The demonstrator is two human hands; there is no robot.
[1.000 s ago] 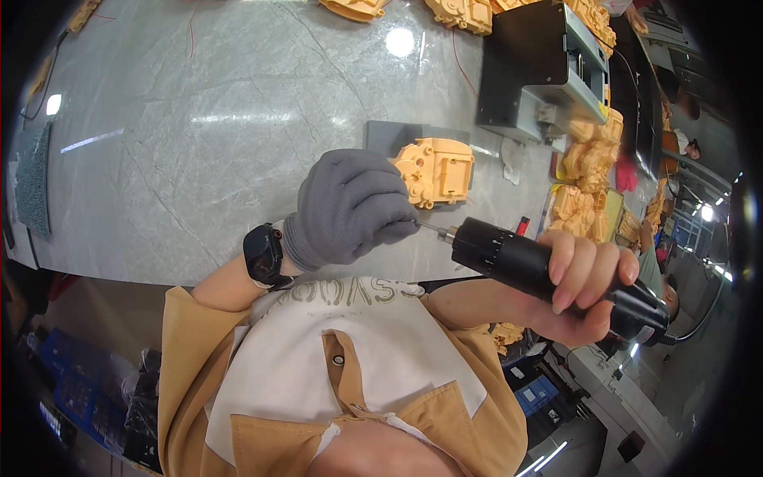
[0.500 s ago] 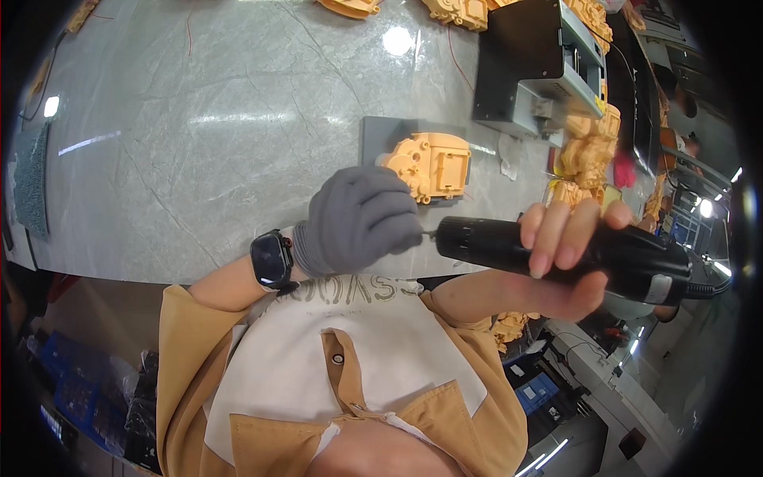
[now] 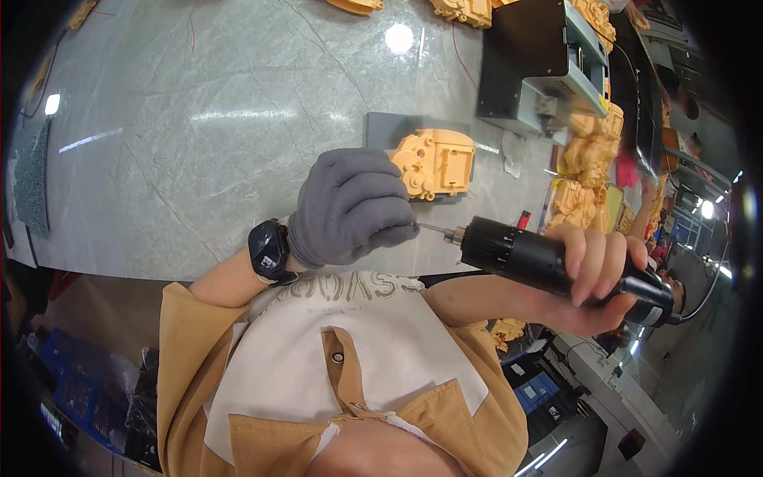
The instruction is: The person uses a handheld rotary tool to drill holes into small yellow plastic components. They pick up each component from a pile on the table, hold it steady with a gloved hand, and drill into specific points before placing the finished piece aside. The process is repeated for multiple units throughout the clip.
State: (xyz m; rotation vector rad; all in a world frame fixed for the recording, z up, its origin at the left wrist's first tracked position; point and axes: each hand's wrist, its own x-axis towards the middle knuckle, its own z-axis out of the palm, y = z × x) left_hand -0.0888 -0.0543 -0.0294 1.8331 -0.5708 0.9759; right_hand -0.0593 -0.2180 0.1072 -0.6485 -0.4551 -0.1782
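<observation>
My right hand (image 3: 600, 270) is wrapped around a black electric screwdriver (image 3: 517, 251), whose thin bit points left. In a grey glove, my left hand (image 3: 354, 208) is closed, thumb and finger pinched together at the tip of the bit. Whatever lies in that pinch is too small to make out. Just beyond the left hand an orange plastic housing (image 3: 453, 163) with round bosses and a rectangular recess rests on a dark grey fixture block (image 3: 383, 131). The glove overlaps the left edge of the housing in the picture; contact cannot be told.
A black and grey machine (image 3: 517, 67) stands at the far right of the grey marbled table (image 3: 191, 175). More orange housings (image 3: 592, 143) are piled beside it, and others lie along the far edge. A crumpled white cloth (image 3: 511, 155) is near the machine. A teal pad (image 3: 32, 179) lies at the far left.
The screwdriver in my right hand has drawn back to the right and tilted, showing more of its bit. My left hand has shifted slightly up and left, still pinched.
</observation>
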